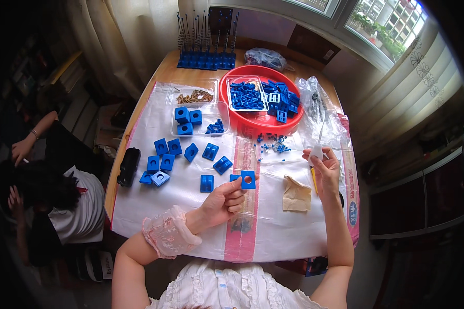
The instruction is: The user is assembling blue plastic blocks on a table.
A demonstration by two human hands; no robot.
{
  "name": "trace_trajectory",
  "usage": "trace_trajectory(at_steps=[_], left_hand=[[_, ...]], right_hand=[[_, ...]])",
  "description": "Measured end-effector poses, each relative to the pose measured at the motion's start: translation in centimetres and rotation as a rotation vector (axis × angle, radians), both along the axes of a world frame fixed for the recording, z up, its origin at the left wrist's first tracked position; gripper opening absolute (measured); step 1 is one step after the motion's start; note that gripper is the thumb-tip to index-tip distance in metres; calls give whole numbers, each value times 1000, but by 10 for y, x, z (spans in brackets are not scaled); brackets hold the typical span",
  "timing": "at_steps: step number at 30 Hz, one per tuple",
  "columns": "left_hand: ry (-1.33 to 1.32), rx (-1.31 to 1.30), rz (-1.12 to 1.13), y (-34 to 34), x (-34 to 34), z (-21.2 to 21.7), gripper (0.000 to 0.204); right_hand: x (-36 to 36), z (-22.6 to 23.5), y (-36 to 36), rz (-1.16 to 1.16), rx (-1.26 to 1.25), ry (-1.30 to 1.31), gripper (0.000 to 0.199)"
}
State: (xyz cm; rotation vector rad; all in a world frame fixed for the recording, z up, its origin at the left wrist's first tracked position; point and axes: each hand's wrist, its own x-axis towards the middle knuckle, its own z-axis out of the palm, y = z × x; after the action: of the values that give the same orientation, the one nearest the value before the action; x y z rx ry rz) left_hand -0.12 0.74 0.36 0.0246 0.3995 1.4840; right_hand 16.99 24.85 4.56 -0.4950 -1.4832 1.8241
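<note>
My left hand (224, 201) pinches a small blue square block with a round hole (248, 179) over the middle of the table. My right hand (325, 170) is closed around a white-handled tool (317, 153) whose thin shaft points away from me; its tip is hard to make out. Several blue blocks (167, 162) lie left of my left hand, some showing a hole. Nearer to it are a few grooved blue blocks (207, 183). A folded tan cloth (296, 194) rests between my hands. Tiny blue and dark pieces (275, 144) are scattered beyond them.
A red round basin (263, 123) holds blue parts and a clear box. Clear plastic boxes (224, 110) contain brass-coloured and blue pieces. At the back stands a blue rack with upright rods (206, 61). A black case (129, 167) lies at the left edge. Another person (75, 206) is at left.
</note>
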Motion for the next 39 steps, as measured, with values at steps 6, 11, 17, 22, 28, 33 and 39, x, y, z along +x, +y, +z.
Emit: trace_trajectory(at_steps=[6,11,17,22,28,33,39], left_hand=[[-24,-42,18,-1,-2,-2,46],[-17,-14,20,1,-3,-3,47],[-5,-36,28,1,-2,-1,48],[-2,-33,31,1,-2,1,48],[5,-29,11,1,-2,3,49],[26,-61,17,1,-2,5,48],[8,-41,15,2,-2,3,48]], right_hand=[[3,-12,1,-1,85,-122,19],[-6,-16,-10,21,92,-186,22],[-10,-35,-4,-18,573,-405,32],[-16,-26,-13,-56,688,-569,30],[-19,-40,-7,-53,719,-526,31],[-21,-33,-11,-56,766,-535,31],[-17,-11,-15,-62,842,-495,35]])
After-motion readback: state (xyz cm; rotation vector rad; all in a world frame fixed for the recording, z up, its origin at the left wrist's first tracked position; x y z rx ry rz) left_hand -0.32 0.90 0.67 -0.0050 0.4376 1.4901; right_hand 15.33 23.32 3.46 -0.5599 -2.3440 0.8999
